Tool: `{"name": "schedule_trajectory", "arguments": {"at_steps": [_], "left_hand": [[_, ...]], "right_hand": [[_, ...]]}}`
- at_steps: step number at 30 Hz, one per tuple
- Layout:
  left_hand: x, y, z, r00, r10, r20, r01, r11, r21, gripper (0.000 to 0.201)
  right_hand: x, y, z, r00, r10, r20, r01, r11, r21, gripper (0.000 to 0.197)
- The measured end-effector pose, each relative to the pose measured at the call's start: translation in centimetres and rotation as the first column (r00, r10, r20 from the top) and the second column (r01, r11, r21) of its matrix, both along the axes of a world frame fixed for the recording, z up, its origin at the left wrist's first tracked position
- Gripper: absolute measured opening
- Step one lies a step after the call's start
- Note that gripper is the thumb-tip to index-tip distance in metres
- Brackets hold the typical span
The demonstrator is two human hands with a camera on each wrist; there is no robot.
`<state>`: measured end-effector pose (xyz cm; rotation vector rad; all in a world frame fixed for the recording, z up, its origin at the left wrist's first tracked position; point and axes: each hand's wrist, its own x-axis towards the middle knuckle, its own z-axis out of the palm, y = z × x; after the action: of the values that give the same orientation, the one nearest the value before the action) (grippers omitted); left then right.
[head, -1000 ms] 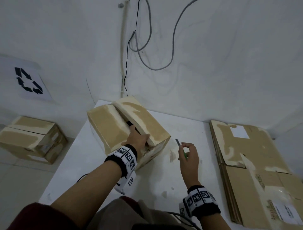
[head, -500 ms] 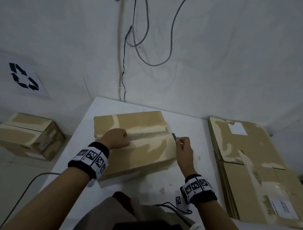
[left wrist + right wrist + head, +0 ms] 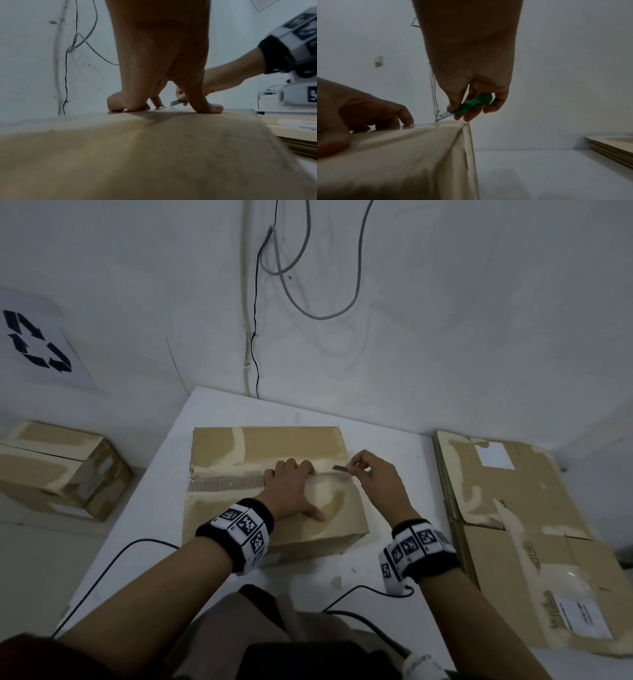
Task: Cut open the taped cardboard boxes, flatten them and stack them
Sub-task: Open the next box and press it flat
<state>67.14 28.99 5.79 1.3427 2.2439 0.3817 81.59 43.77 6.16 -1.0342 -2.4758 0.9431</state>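
I see a bare utility or recycling room: plain white walls, loose cables hanging down, a recycling-symbol sign, a white table, and stacked flattened cardboard.
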Motion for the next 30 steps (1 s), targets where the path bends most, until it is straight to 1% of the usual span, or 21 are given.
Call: {"name": "schedule_trajectory", "arguments": {"at_steps": [3, 5, 7, 9, 10, 13, 17, 21, 23, 25, 26, 28, 29, 30], "left_hand": [[0.3, 0.0, 0.1, 1.000, -0.003, -0.006, 0.003, 1.000, 0.027, 0.086], [0.4, 0.0, 0.1, 1.000, -0.001, -0.012, 0.001, 0.999, 0.047, 0.086], [0.4, 0.0, 0.1, 1.000, -0.001, -0.012, 0.002, 0.998, 0.065, 0.086], [0.4, 0.0, 0.0, 1.000, -0.010, -0.014, 0.011, 0.997, 0.077, 0.086], [0.3, 0.0, 0.0, 1.000, -0.014, -0.016, 0.015, 0.997, 0.081, 0.086], [0.4, 0.1, 0.1, 0.999, -0.038, -0.022, 0.040, 0.994, 0.098, 0.084], [-0.2, 0.2, 0.3, 0.997, -0.074, -0.019, 0.076, 0.989, 0.127, 0.080], [-0.6, 0.4, 0.4, 0.990, -0.133, -0.048, 0.139, 0.978, 0.157, 0.077], [-0.6, 0.6, 0.5, 0.984, -0.159, -0.079, 0.171, 0.969, 0.177, 0.076], [-0.8, 0.5, 0.5, 0.983, -0.158, -0.092, 0.173, 0.967, 0.187, 0.075], [-0.8, 0.6, 0.5, 0.984, -0.150, -0.093, 0.166, 0.967, 0.192, 0.075], [-1.2, 0.7, 0.8, 0.988, -0.108, -0.111, 0.131, 0.967, 0.221, 0.074], [-1.5, 0.9, 1.1, 0.987, -0.080, -0.136, 0.112, 0.964, 0.240, 0.074], [-1.9, 1.1, 1.7, 0.983, -0.065, -0.170, 0.108, 0.961, 0.255, 0.074]], "right_hand": [[-2.7, 0.3, 1.6, 0.979, 0.157, 0.127, -0.171, 0.979, 0.109, 0.010], [-4.0, 0.6, 2.3, 0.929, 0.246, 0.276, -0.301, 0.937, 0.179, 0.015], [-4.7, 1.1, 2.6, 0.865, 0.284, 0.413, -0.398, 0.889, 0.224, 0.019], [-4.5, 2.2, 2.5, 0.820, 0.279, 0.500, -0.437, 0.869, 0.230, 0.020], [-4.0, 3.1, 2.3, 0.819, 0.262, 0.510, -0.420, 0.880, 0.222, 0.021], [-2.4, 4.8, 1.8, 0.877, 0.216, 0.429, -0.315, 0.933, 0.175, 0.027], [-1.6, 4.1, 1.6, 0.916, 0.185, 0.356, -0.251, 0.956, 0.150, 0.024], [-0.8, 4.6, 1.4, 0.919, 0.120, 0.375, -0.168, 0.981, 0.099, 0.024], [-0.6, 4.5, 1.3, 0.920, 0.097, 0.379, -0.153, 0.981, 0.122, 0.027], [-0.6, 3.8, 1.1, 0.942, 0.069, 0.329, -0.126, 0.980, 0.157, 0.029], [-0.3, 3.5, 0.9, 0.952, 0.055, 0.302, -0.101, 0.985, 0.139, 0.031], [0.7, 3.4, 0.4, 0.950, 0.045, 0.308, -0.074, 0.994, 0.084, 0.028], [1.3, 3.5, 0.2, 0.943, 0.040, 0.331, -0.057, 0.997, 0.042, 0.023], [2.0, 3.6, -0.3, 0.947, 0.033, 0.318, -0.027, 0.999, -0.025, 0.017]]}}
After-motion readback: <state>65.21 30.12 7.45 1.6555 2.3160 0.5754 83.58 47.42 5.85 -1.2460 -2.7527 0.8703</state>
